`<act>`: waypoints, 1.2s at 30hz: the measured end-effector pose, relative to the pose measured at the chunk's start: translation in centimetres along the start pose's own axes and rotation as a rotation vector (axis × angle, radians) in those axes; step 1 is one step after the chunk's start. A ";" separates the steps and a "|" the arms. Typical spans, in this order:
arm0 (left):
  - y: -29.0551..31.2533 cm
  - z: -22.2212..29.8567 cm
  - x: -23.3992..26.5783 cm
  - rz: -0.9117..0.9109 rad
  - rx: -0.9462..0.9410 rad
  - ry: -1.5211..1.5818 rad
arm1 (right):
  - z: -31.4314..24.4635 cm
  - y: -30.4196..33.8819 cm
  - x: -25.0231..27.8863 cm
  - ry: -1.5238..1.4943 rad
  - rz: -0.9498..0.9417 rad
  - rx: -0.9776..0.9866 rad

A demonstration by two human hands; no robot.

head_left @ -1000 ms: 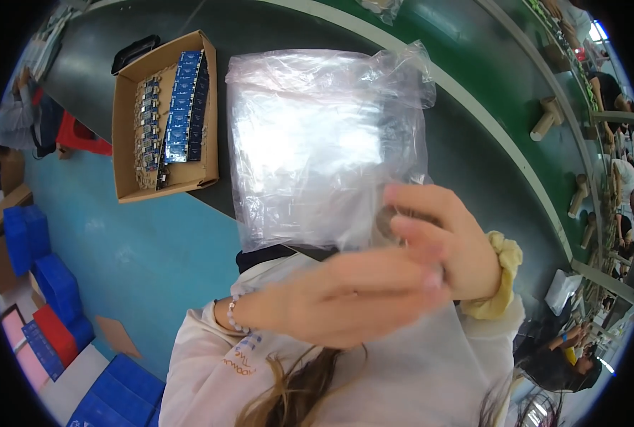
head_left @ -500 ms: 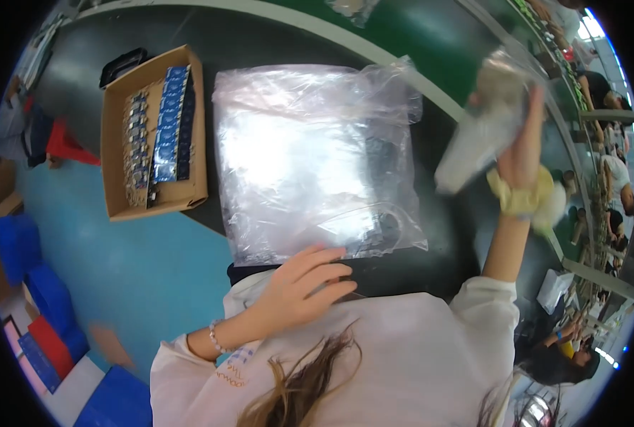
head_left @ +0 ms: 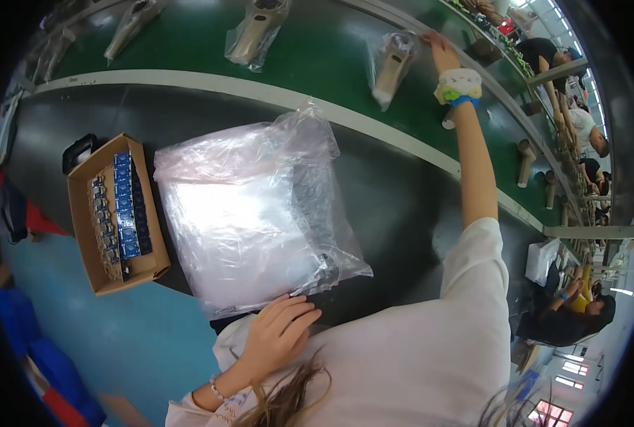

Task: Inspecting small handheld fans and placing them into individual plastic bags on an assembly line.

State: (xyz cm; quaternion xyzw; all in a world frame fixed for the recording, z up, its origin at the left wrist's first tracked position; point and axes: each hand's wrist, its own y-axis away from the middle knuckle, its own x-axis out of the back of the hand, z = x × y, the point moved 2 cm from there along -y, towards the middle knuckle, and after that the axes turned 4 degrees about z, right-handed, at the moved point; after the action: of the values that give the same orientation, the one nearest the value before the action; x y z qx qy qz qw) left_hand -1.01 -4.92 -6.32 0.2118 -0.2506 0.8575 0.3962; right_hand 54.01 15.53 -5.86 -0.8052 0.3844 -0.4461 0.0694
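So, right hand [head_left: 441, 53]: stretched out to about 1 o'clock of the view's middle, fingers loosely extended and a little parted, with nothing seen in their hold; whether a fingertip touches the neighbouring film, I cannot tell.
Bagged tan piece [head_left: 394, 64]: on the green belt [head_left: 324, 53], just beside the right hand at its 9 o'clock, wide end toward 12 to 1, narrow end toward 7 (the film stands loose around it).
Left hand [head_left: 280, 336]: between 6 and 7 o'clock, fingers gently bent and partly spread, gripping nothing visible, tips at the near edge of the clear plastic bags [head_left: 238, 228].
Cardboard box [head_left: 146, 267]: at 9 o'clock, beyond the plastic bags, holding blue circuit boards [head_left: 124, 206].
Black tray [head_left: 80, 153]: just beside the box, at its 11 o'clock.
Second bagged piece [head_left: 255, 39]: between 11 and 12 o'clock on the belt.
Unwrapped tan piece [head_left: 525, 164]: between 2 and 3 o'clock, also on the belt.
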 end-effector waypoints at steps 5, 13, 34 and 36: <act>-0.8 0.3 -0.4 0.018 0.026 -0.084 | 4.3 0.8 5.9 0.638 0.172 0.035; -1.7 0.3 -1.5 0.032 0.121 -0.162 | 3.1 3.7 6.7 0.674 -0.043 -0.328; -2.1 -0.1 -0.5 0.115 0.130 -0.219 | -13.9 13.5 9.5 0.675 0.444 0.470; -1.3 -0.6 -0.5 0.150 0.181 -0.334 | -16.2 14.7 9.4 0.775 0.302 0.477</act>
State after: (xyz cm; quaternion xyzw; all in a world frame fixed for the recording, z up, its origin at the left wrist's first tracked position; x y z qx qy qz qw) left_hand 0.19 -4.11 -6.70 0.3665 -0.2499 0.8566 0.2633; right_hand 36.24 2.70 3.29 -0.4763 0.3817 -0.7741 0.1680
